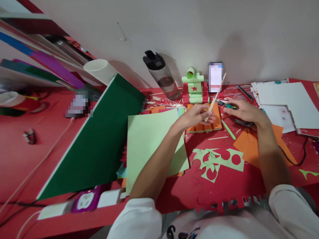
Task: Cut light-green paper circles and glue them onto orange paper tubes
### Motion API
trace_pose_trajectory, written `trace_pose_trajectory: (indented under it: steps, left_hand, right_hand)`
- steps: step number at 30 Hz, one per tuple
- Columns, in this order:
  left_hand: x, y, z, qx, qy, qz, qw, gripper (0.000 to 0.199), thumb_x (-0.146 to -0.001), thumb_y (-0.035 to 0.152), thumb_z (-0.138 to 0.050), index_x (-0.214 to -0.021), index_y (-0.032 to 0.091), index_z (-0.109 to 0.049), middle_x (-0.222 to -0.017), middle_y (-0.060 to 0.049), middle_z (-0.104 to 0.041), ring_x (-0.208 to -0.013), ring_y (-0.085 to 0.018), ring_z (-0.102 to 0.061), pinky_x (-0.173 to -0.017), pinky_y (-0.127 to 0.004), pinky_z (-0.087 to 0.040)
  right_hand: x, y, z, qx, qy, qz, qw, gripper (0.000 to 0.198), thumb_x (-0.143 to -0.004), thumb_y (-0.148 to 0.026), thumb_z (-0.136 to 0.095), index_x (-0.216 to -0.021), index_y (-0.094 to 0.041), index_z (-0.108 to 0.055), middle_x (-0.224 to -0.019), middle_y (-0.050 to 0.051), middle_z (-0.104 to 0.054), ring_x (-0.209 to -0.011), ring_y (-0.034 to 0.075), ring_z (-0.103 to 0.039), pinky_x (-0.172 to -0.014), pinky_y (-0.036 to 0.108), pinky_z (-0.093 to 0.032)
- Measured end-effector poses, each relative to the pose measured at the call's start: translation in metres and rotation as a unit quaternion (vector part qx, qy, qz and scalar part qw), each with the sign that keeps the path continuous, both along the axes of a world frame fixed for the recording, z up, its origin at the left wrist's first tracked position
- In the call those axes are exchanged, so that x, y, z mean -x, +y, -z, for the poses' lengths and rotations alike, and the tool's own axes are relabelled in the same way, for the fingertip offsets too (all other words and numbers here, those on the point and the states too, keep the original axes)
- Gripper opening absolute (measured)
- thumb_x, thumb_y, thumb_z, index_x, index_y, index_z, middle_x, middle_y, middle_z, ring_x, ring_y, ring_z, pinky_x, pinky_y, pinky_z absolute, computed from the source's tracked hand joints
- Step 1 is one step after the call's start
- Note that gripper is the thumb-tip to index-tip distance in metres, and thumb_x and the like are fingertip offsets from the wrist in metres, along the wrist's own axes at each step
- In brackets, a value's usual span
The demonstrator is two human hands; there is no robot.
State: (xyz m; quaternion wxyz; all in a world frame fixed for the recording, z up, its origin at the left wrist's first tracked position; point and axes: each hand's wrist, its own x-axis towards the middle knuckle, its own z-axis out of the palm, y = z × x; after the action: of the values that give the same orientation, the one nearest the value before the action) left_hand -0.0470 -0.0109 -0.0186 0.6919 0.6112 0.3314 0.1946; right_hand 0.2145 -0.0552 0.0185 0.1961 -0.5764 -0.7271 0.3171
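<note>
My left hand (203,115) pinches a pair of thin wooden sticks (213,103) that slant up to the right. Below that hand lies a row of orange paper rolls (217,118). My right hand (240,110) is closed on a tool with a green and black handle (230,106); its metal end points left, and the fingers partly hide its kind. Right behind the left hand stands a paper model (195,89) of red and light green rolls with a red star. A narrow light green roll (228,129) lies between my hands.
Green paper with round cut-outs (225,159) lies in front; light green sheets (149,142) are at left. A dark green board (97,142) leans there. A bottle (163,78) and phone (215,77) stand by the wall. Orange sheets (251,149) and a black cable (302,156) are right.
</note>
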Motion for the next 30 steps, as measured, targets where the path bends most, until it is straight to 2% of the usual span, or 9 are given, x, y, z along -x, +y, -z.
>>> trace_pose_trajectory:
  steps: [6, 12, 15, 20, 25, 30]
  left_hand:
    - [-0.0022, -0.0024, -0.0004, 0.006, 0.006, 0.019, 1.0, 0.036, -0.095, 0.048, -0.078, -0.089, 0.016, -0.063, -0.099, -0.012, -0.081, -0.096, -0.022, -0.079, -0.085, -0.038, -0.067]
    - [-0.0015, -0.003, -0.0026, 0.005, 0.015, 0.025, 1.0, 0.038, -0.093, 0.051, -0.079, -0.091, 0.016, -0.063, -0.1, -0.011, -0.08, -0.091, -0.021, -0.079, -0.082, -0.037, -0.068]
    - [-0.0005, -0.0036, -0.0043, 0.001, 0.019, 0.025, 1.0, 0.037, -0.094, 0.049, -0.078, -0.091, 0.016, -0.063, -0.098, -0.011, -0.08, -0.091, -0.021, -0.079, -0.082, -0.037, -0.068]
    - [-0.0001, -0.0041, -0.0044, -0.014, 0.03, 0.023, 0.999, 0.033, -0.095, 0.046, -0.077, -0.09, 0.016, -0.063, -0.095, -0.01, -0.079, -0.087, -0.021, -0.079, -0.077, -0.034, -0.068]
    - [0.0007, -0.0034, -0.0048, -0.023, 0.039, 0.031, 0.998, 0.033, -0.095, 0.047, -0.076, -0.088, 0.017, -0.063, -0.095, -0.009, -0.079, -0.087, -0.022, -0.079, -0.077, -0.034, -0.067]
    - [0.0023, -0.0029, -0.0042, -0.03, 0.041, 0.033, 0.998, 0.032, -0.095, 0.046, -0.075, -0.085, 0.018, -0.061, -0.095, -0.01, -0.079, -0.085, -0.023, -0.079, -0.078, -0.037, -0.068]
  right_hand:
    - [0.0004, -0.0003, 0.0004, 0.003, 0.014, -0.001, 1.0, 0.045, -0.097, -0.062, -0.066, -0.121, -0.027, -0.079, -0.131, 0.008, -0.076, -0.125, 0.034, -0.068, -0.112, 0.046, -0.047]
    - [0.0011, -0.002, 0.0001, 0.008, 0.009, 0.021, 1.0, 0.051, -0.094, -0.066, -0.069, -0.128, -0.029, -0.079, -0.137, 0.008, -0.073, -0.133, 0.035, -0.064, -0.115, 0.046, -0.046]
    - [0.0026, -0.0019, -0.0005, 0.013, 0.005, 0.02, 1.0, 0.049, -0.095, -0.066, -0.068, -0.125, -0.029, -0.08, -0.134, 0.009, -0.074, -0.134, 0.036, -0.063, -0.116, 0.048, -0.046]
    - [0.0042, -0.001, -0.0013, 0.014, 0.0, 0.015, 1.0, 0.044, -0.093, -0.065, -0.07, -0.117, -0.03, -0.082, -0.136, 0.009, -0.073, -0.146, 0.038, -0.054, -0.123, 0.051, -0.04]
    - [0.0024, -0.0013, 0.0004, 0.02, -0.005, 0.014, 1.0, 0.05, -0.094, -0.068, -0.068, -0.125, -0.031, -0.08, -0.139, 0.009, -0.071, -0.14, 0.038, -0.06, -0.12, 0.053, -0.043]
    - [0.0023, -0.0018, -0.0009, 0.007, 0.002, -0.002, 1.0, 0.045, -0.094, -0.065, -0.069, -0.123, -0.032, -0.082, -0.137, 0.007, -0.074, -0.145, 0.037, -0.056, -0.122, 0.054, -0.042]
